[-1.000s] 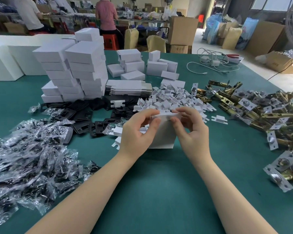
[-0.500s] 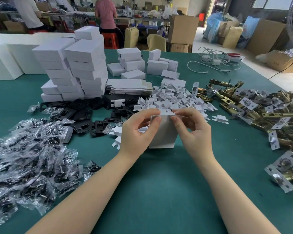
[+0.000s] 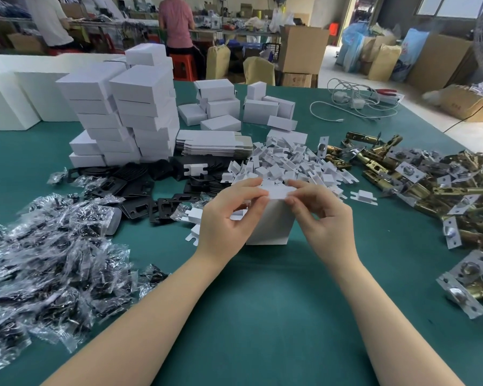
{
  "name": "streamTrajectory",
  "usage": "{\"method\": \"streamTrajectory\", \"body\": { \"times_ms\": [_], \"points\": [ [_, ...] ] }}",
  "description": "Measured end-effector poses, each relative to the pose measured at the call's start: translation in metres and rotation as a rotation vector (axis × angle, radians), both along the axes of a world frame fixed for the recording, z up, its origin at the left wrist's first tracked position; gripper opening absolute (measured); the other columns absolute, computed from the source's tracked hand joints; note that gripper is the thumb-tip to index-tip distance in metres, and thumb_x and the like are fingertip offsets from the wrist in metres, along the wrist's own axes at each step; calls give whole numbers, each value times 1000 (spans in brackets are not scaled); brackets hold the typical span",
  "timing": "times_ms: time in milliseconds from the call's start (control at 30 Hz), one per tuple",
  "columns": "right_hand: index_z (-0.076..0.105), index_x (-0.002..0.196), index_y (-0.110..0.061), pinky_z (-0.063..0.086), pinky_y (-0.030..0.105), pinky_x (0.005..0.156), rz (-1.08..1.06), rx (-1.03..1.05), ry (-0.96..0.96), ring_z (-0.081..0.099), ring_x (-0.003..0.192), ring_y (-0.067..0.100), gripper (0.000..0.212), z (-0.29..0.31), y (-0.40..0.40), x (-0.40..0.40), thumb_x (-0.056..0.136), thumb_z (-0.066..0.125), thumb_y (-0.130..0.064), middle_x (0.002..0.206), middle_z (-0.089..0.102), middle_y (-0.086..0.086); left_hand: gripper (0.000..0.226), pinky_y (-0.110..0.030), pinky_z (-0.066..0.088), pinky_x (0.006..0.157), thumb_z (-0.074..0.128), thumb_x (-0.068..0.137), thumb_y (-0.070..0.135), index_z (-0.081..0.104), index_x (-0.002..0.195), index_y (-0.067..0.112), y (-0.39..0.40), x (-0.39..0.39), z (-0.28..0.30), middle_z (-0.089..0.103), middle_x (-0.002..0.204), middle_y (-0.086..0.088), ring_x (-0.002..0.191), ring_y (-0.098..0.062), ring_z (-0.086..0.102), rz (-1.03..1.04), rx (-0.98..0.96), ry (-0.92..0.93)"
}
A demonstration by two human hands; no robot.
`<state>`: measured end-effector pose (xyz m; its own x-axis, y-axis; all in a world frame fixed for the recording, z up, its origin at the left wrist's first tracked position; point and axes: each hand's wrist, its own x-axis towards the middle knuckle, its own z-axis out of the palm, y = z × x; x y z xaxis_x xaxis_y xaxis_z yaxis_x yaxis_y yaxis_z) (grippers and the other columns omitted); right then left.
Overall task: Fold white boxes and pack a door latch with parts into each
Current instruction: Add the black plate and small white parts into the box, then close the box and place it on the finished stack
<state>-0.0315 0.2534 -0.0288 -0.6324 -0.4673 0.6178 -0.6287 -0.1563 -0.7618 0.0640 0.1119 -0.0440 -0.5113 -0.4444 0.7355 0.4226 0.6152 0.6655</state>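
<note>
A white box [image 3: 273, 221] stands on end on the green table [image 3: 262, 316] in front of me. My left hand [image 3: 229, 215] pinches the left end of its top flap and my right hand [image 3: 322, 215] pinches the right end. Brass door latches [image 3: 441, 190] with white face plates lie heaped to the right. Behind the box is a pile of small white card inserts [image 3: 287, 165]. Black plates [image 3: 140, 190] lie left of centre, and bagged parts [image 3: 45, 260] in clear plastic cover the near left.
Stacks of finished white boxes [image 3: 123, 115] rise at the back left, with flat box blanks [image 3: 215, 144] beside them. More boxes [image 3: 234, 107] sit behind. White cables [image 3: 354, 104] lie at the far right. Two people stand at benches beyond the table.
Both hands stay at the top of the box and have worked the flap slightly; the box has not moved from its spot.
</note>
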Motion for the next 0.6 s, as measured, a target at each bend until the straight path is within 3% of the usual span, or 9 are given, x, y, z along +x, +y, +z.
{"method": "streamTrajectory", "body": {
  "times_ms": [100, 200, 267, 333, 400, 467, 600],
  "points": [
    [65, 95, -28, 53, 24, 85, -67, 38, 119, 68, 98, 8, 17, -3, 1, -1, 88, 71, -15, 117, 67, -4, 12, -40, 59, 77, 62, 93, 23, 72, 98, 18, -3, -2, -5, 68, 116, -4, 117, -16, 62, 31, -76, -3],
    [58, 107, -52, 52, 19, 84, -75, 86, 51, 67, 95, 6, 44, -10, 2, 5, 85, 71, -17, 112, 65, -24, 21, -41, 57, 85, 63, 91, 29, 61, 112, 28, -2, -2, -10, 61, 126, 8, 117, -14, 61, 49, -101, -80],
    [43, 126, -63, 48, 10, 81, -17, 204, -87, 66, 95, 2, 70, -20, 2, 8, 86, 69, -12, 107, 64, -31, 50, -30, 55, 87, 66, 86, 40, 45, 131, 42, -2, 1, -12, 58, 121, 26, 105, -5, 64, 42, -36, -292],
    [32, 140, -54, 46, 6, 78, 28, 386, -133, 65, 95, -2, 80, -30, 2, 7, 85, 66, -9, 102, 66, -30, 66, -11, 47, 84, 68, 79, 46, 33, 134, 52, -5, 3, -15, 58, 109, 36, 100, 5, 61, -37, 43, -515],
    [43, 128, -52, 43, 3, 74, 26, 477, -123, 63, 96, -7, 65, -32, 3, 3, 83, 67, -12, 100, 65, -36, 58, -6, 43, 81, 67, 74, 50, 43, 126, 46, -10, 1, -19, 60, 105, 34, 103, 4, 60, -63, 36, -626],
    [47, 115, -52, 40, 1, 74, 21, 485, -130, 60, 96, -13, 56, -30, 3, 3, 80, 71, -14, 102, 61, -42, 55, -15, 45, 85, 68, 74, 49, 49, 124, 38, -13, 1, -20, 63, 113, 23, 107, 0, 59, -71, 39, -678],
    [44, 109, -56, 39, 0, 73, 26, 501, -102, 56, 96, -19, 62, -32, 3, 5, 79, 73, -10, 99, 57, -48, 52, -19, 46, 88, 73, 80, 40, 47, 126, 40, -10, 3, -21, 63, 121, 18, 108, 3, 57, -116, 13, -701]
  ]
}}
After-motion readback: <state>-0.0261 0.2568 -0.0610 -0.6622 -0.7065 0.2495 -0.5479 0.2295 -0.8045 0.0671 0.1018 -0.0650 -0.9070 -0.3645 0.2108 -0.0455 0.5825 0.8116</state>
